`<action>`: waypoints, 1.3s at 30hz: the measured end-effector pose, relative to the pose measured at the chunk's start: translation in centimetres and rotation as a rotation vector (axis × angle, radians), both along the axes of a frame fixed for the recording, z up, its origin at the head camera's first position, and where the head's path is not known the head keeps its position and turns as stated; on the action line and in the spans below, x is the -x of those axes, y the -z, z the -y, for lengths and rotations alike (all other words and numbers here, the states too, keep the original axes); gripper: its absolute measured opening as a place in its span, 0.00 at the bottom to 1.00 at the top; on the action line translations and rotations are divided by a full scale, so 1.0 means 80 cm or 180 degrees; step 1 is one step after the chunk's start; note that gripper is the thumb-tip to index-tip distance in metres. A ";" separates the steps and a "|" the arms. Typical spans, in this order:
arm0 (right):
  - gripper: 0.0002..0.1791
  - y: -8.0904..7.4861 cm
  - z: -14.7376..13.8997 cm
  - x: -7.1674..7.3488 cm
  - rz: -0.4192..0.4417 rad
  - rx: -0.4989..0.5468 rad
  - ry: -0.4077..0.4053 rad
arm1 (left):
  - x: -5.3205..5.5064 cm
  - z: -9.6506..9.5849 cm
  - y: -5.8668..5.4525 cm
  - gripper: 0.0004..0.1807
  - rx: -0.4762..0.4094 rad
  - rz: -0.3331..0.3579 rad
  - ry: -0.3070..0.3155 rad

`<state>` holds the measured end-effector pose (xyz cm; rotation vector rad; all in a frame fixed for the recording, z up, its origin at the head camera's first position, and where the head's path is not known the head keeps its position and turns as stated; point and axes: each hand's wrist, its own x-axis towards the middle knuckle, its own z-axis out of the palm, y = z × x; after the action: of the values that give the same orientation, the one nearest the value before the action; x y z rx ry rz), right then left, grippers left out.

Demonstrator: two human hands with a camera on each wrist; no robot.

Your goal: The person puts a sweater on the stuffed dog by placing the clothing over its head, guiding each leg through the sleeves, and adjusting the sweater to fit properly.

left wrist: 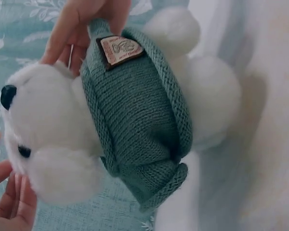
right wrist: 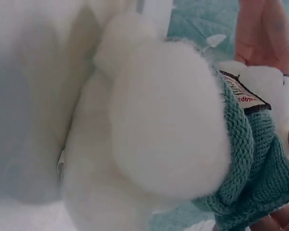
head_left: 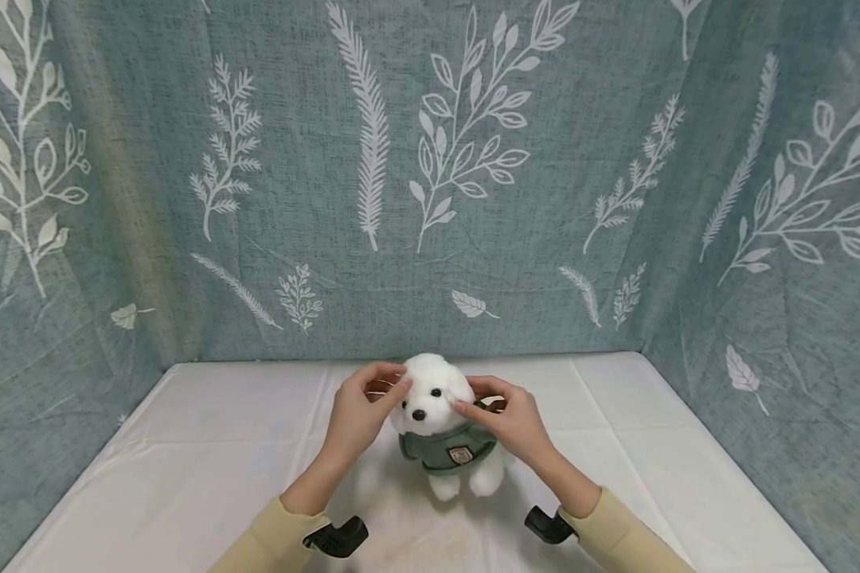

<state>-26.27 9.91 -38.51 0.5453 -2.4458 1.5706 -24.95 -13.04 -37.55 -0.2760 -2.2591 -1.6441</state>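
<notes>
A white plush dog (head_left: pixel 430 398) with black eyes and nose stands upright, wearing a green knitted sweater (head_left: pixel 447 450) with a small patch (head_left: pixel 461 455). My left hand (head_left: pixel 361 406) holds one side of its head, thumb in front and fingers bent round the ear. On the other side, my right hand (head_left: pixel 512 414) grips the head, its thumb on the cheek and its fingers behind. The left wrist view shows the dog's ear (left wrist: pixel 65 178) against the left fingertips. From the right wrist, a white furry leg (right wrist: pixel 168 120) fills the middle and the sweater partly hides the right hand.
A white cloth (head_left: pixel 222 477) covers the table under the dog. Blue-grey curtains (head_left: pixel 294 159) with white leaf prints hang behind and at both sides. Black wrist devices (head_left: pixel 337 537) sit at both sleeve cuffs. A dark brown strip (head_left: pixel 497 405) shows beside the right hand.
</notes>
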 end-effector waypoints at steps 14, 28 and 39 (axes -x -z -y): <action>0.29 0.019 -0.020 0.016 0.0432 0.0189 -0.0242 | -0.008 -0.005 -0.003 0.25 0.0335 -0.0074 0.0020; 0.20 0.044 -0.026 0.027 0.0490 -0.0281 -0.0367 | 0.011 0.003 0.017 0.16 0.0454 -0.0475 -0.0261; 0.23 0.046 -0.024 0.013 0.0419 -0.0552 -0.0350 | 0.037 0.013 0.040 0.21 0.0401 0.0031 -0.0071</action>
<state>-27.31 11.87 -42.18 0.6334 -2.7119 1.4863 -27.94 -14.06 -40.74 -0.2725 -2.3682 -1.4978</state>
